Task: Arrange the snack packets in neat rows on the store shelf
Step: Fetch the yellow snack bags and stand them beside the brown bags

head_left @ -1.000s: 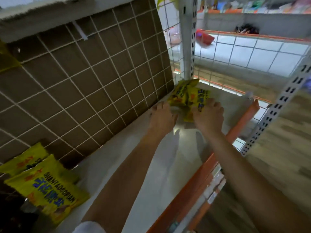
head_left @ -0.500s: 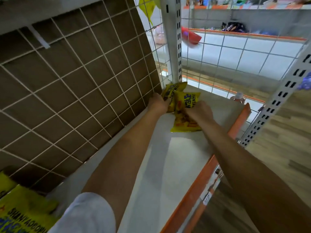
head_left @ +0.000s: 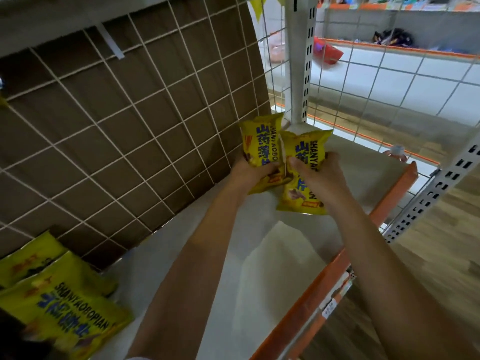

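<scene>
Two yellow snack packets with blue lettering stand side by side at the far right corner of the white shelf. My left hand grips the left packet, which leans close to the wire grid back. My right hand grips the right packet, thumb across its front. The two packets touch each other. More of the same yellow packets lie flat in a loose pile at the shelf's near left end.
A brown board behind a white wire grid forms the shelf's back. An orange rail with price tags runs along the front edge. White slotted uprights stand at the right end, a wire side panel beyond. A bottle cap shows past it.
Both hands have lifted and stood the two packets more upright in the corner. The view has swung back left, bringing the pile of packets at the near left into sight.
</scene>
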